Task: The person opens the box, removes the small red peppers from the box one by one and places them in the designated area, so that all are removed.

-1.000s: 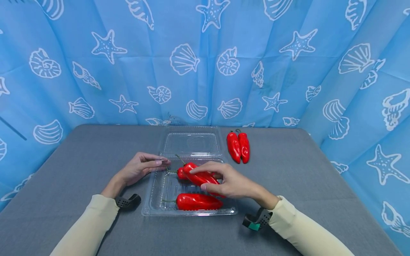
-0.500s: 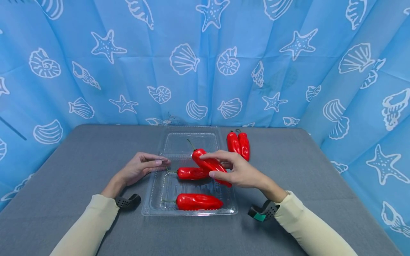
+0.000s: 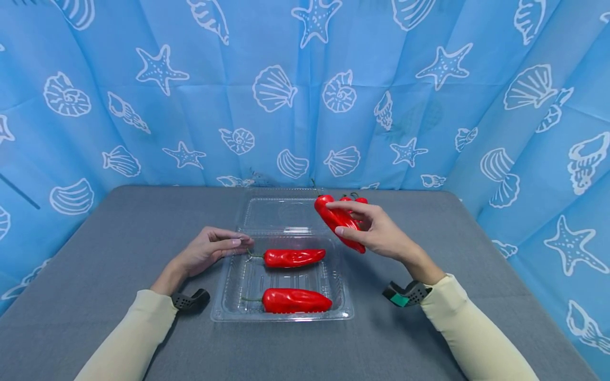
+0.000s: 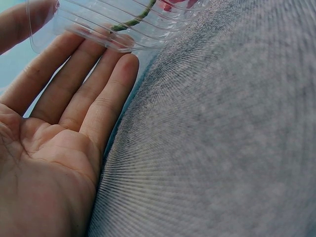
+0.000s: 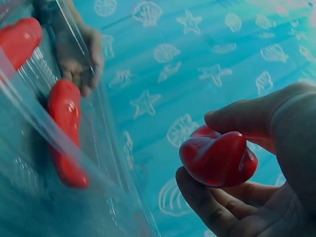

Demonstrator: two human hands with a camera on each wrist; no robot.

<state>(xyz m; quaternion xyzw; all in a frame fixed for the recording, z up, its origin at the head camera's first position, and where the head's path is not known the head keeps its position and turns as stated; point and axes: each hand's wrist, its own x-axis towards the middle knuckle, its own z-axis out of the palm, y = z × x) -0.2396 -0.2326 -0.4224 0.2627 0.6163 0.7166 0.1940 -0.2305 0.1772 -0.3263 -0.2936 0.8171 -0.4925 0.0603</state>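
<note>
A red pepper [image 3: 329, 214] with a green stem is held between the thumb and fingers of my right hand [image 3: 388, 233], raised at the back right of the clear plastic container [image 3: 281, 318]. From the right wrist view, the pepper's rounded end [image 5: 217, 160] faces the camera. My left hand [image 3: 209, 250] pinches the container's left rim; in the left wrist view its fingers [image 4: 69, 81] lie along the outer wall, thumb on the rim's other side. Inside the container, one red pepper [image 3: 294, 258] lies toward the back and another red pepper [image 3: 296, 300] toward the front, stems pointing left.
The container's hinged lid [image 3: 286, 211] lies open toward the back. Beyond my right hand, two more red peppers [image 3: 362, 200] rest on the grey tabletop [image 3: 429, 238], mostly hidden. A blue curtain [image 3: 286, 132] with shell prints hangs behind the table.
My right hand has lifted its pepper out of the container and carried it back and right, uncovering the rear pepper inside. The left hand stays at the rim.
</note>
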